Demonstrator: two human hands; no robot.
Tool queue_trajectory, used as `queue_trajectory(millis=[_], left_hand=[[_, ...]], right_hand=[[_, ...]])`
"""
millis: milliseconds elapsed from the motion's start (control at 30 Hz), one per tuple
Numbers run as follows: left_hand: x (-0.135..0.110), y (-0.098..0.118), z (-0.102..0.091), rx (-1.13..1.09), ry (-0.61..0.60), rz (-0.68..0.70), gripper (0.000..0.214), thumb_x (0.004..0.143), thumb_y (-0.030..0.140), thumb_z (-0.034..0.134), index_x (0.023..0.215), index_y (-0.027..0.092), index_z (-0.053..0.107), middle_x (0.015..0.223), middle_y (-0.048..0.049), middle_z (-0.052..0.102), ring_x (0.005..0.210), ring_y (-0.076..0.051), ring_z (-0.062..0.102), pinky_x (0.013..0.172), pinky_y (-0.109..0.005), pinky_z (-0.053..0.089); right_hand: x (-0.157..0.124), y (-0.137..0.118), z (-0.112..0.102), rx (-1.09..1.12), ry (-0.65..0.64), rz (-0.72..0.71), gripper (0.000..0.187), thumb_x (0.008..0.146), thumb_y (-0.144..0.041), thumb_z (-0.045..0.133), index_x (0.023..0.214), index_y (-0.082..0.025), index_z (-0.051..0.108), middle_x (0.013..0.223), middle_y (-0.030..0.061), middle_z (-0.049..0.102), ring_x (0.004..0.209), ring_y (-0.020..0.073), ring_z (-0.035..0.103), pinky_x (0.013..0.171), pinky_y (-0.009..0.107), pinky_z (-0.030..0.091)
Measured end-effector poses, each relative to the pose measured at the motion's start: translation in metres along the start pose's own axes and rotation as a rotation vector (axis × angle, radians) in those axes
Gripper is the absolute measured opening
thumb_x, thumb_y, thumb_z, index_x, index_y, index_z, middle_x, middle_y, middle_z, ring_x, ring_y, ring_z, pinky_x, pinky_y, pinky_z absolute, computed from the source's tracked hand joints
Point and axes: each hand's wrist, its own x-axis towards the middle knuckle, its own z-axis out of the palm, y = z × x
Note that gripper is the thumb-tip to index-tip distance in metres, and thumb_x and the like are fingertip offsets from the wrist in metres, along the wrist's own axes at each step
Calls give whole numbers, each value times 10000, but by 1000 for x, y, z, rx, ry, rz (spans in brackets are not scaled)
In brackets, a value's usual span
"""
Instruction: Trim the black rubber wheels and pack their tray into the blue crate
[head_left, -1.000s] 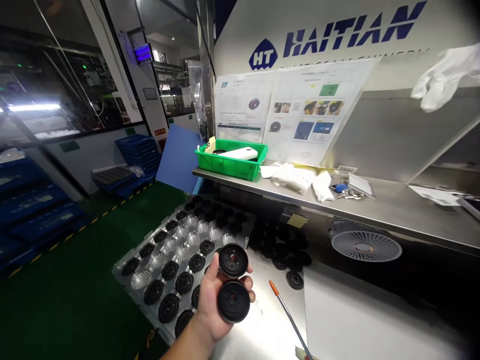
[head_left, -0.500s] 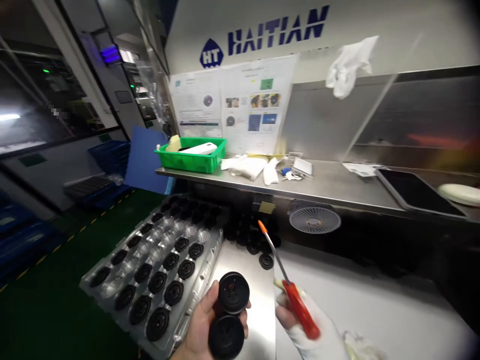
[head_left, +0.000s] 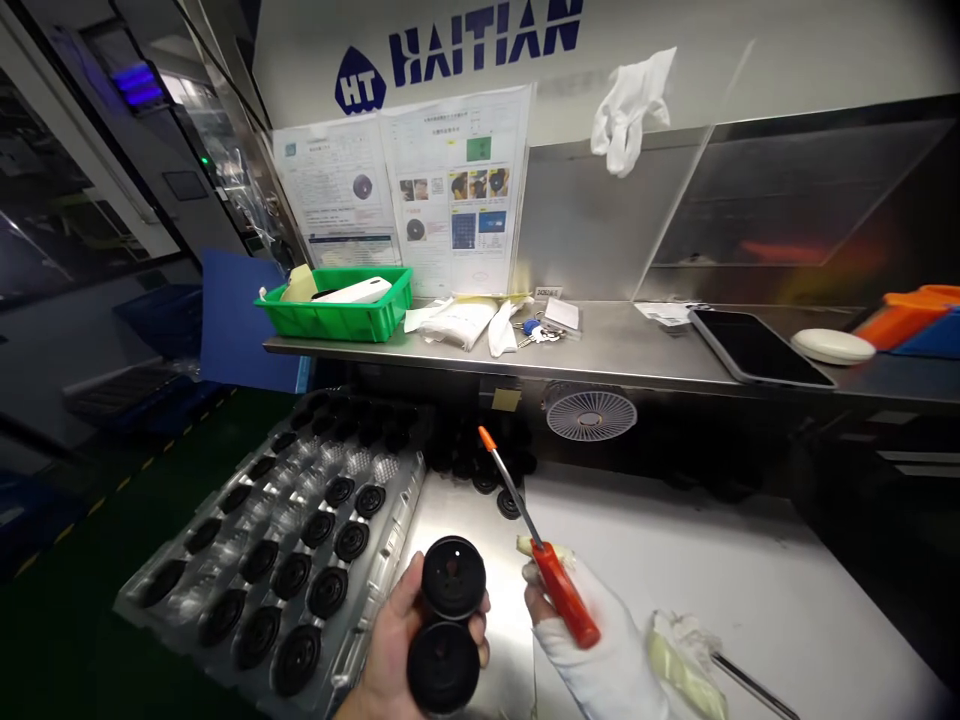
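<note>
At lower middle, two black discs (head_left: 454, 577) hide most of the fingers of the left hand (head_left: 390, 640), and the bottom edge crops its arm and that of the gloved right hand (head_left: 596, 665). Mid-frame, dark pieces (head_left: 487, 482) below the shelf (head_left: 630, 355) merge into shadow, uncountable. At upper middle, small print on the sheets (head_left: 439, 130) is illegible.

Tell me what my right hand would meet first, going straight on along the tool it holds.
Your right hand, red-handled tool leading, would probably reach the black discs clustered below the metal shelf first, though depth is unclear.
</note>
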Motion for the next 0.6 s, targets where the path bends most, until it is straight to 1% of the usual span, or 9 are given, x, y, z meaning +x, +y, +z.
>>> queue_trajectory(millis=[100,167,233,333,433,500,600], left_hand=[[-3,5,5,-22,-18,41,551,855,537,436,1005,56,656,842,-152,639,667,-183,572,641,-311,408],[-4,7,4,-32,-41,65,549,855,527,440,1061,59,639,860,-150,631,682,-183,567,652,-311,406],[-6,9,3,-39,-60,86,554,849,522,453,1104,59,622,869,-149,627,692,-182,565,656,-308,405],[-7,8,0,-31,-62,116,540,847,511,464,1093,60,630,878,-157,632,693,-183,567,655,-307,408],[-7,4,-4,-1,-72,116,514,845,491,482,1079,63,644,909,-172,645,703,-191,579,669,-317,418],[-6,1,-8,18,-91,88,502,835,481,512,1092,72,646,911,-170,654,718,-194,591,685,-317,426],[-4,-5,-14,51,-117,27,513,820,491,542,1125,89,639,839,-153,670,722,-196,607,702,-307,429]], right_hand=[[-7,11,-11,57,-4,84,426,772,-450,582,1093,-171,569,832,53,652,746,205,617,679,316,516],[-12,22,-14,74,8,129,439,747,-457,611,1082,-174,593,775,36,648,689,195,611,641,296,514],[-16,32,-12,88,74,138,417,717,-460,634,1030,-183,622,739,21,636,655,186,600,618,282,502],[-18,40,-5,91,177,135,424,688,-485,641,997,-194,636,739,11,627,704,195,605,662,288,486],[-15,27,2,122,144,161,464,684,-512,648,1020,-193,630,791,27,645,763,211,613,712,310,484],[-11,10,5,164,80,146,482,692,-511,659,1046,-186,619,841,44,656,803,220,616,751,331,488],[-4,-12,8,210,-14,96,480,710,-503,671,1054,-175,599,894,57,645,850,219,611,781,343,495]])
